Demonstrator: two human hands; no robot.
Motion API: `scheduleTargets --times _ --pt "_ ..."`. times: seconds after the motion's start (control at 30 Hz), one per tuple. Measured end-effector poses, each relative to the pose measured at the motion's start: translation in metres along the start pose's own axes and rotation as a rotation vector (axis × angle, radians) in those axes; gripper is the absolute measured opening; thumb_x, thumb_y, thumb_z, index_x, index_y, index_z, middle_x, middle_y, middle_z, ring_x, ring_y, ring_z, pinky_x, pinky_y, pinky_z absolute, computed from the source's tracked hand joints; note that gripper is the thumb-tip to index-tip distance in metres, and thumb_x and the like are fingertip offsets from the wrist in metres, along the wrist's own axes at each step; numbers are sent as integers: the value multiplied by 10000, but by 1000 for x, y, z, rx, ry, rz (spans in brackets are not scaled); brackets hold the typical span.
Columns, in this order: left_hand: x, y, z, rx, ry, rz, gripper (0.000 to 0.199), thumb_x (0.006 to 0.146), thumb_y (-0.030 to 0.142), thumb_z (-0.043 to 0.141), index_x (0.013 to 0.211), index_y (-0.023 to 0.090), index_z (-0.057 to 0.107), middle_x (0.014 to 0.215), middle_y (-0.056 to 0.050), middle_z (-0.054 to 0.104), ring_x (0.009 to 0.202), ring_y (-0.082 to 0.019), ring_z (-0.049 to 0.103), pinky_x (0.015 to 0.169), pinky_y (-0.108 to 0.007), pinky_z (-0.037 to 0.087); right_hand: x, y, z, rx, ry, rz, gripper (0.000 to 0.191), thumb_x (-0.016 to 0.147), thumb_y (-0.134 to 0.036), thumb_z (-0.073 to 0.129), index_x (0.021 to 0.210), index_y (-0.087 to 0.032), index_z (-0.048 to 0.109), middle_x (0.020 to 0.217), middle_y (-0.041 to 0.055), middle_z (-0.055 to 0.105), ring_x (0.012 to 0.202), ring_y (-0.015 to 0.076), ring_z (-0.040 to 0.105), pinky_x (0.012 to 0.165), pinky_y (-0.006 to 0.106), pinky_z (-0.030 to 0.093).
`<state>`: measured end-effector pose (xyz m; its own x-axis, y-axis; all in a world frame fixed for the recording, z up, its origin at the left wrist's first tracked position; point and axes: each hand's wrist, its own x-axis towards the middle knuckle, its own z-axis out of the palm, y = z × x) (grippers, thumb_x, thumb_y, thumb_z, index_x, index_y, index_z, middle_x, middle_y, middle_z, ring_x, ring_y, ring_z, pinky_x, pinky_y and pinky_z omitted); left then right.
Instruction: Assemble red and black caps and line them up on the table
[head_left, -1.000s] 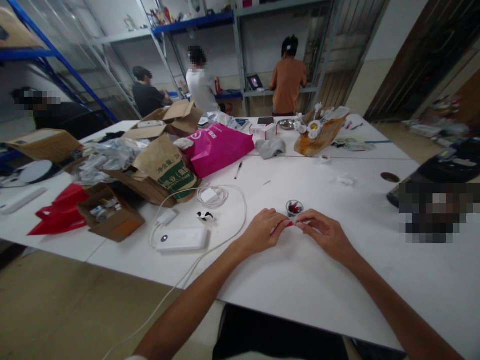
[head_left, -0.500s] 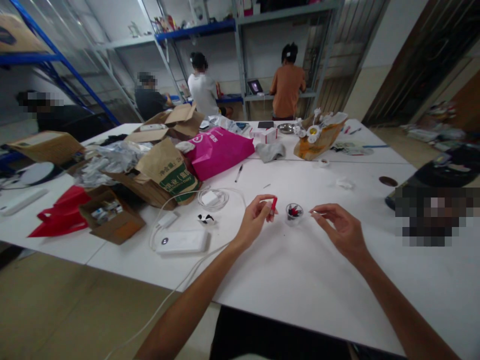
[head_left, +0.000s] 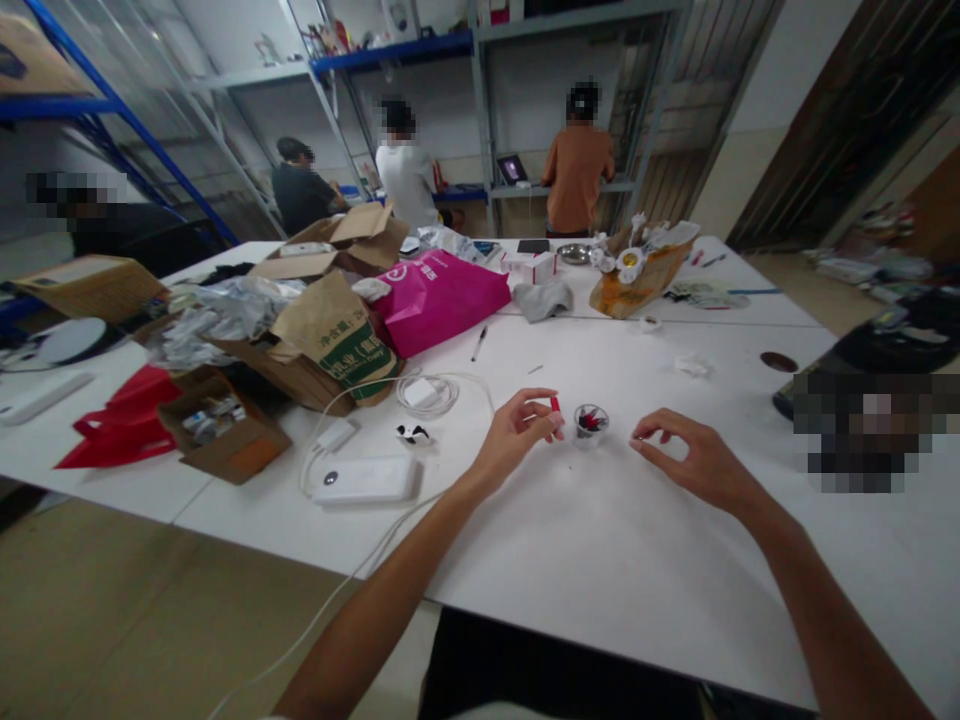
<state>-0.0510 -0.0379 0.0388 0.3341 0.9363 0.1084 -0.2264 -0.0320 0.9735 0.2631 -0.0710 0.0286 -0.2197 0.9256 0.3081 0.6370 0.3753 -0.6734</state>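
My left hand (head_left: 519, 428) pinches a small red piece (head_left: 556, 405) between thumb and fingers, just left of a clear cup (head_left: 592, 440). The red piece is too small for me to name its kind. Inside the cup stand several thin red and black pieces (head_left: 590, 422). To the right of the cup, my right hand (head_left: 694, 452) is held above the white table with thumb and forefinger pressed together at the tips. Whatever is in that pinch, if anything, is too small to make out. Neither hand touches the cup.
Left of my hands lie a white power bank (head_left: 367, 480), a coiled white cable (head_left: 427, 395) and a black pen (head_left: 480, 343). Bags and boxes, including a magenta bag (head_left: 442, 300), crowd the table's left side. A black bag (head_left: 885, 350) sits at right. People sit farther back.
My right hand has drawn slightly right and down, away from the cup. My left hand has shifted a little to the right, still with the red piece, which is now more upright.
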Motion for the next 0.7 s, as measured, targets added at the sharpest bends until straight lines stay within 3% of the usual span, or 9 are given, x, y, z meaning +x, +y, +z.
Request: scheduleTargets --times 0.23,0.47,0.7 --pt "0 4 -10 51 -118 -122 559 824 401 1002 1243 162 720 953 -43 775 839 -155 732 830 -309 550 -4 11 -4 -64 -232 91 255 971 -524 744 933 -275 784 1059 85 782 929 271 718 884 454 588" --pt "-3 8 -25 691 -350 -78 331 871 202 807 1199 208 764 950 -19 782 809 -146 642 783 -288 476 -6 13 -13 -39 -363 143 258 953 -530 743 931 -275 776 1067 81 774 988 284 724 952 462 574" --pt "-5 9 -27 959 -435 -132 286 875 281 808 1152 219 769 967 -27 801 845 -194 715 786 -306 505 -8 16 -18 -32 -407 160 280 949 -547 754 957 -270 789 1073 83 777 983 282 707 952 450 561"
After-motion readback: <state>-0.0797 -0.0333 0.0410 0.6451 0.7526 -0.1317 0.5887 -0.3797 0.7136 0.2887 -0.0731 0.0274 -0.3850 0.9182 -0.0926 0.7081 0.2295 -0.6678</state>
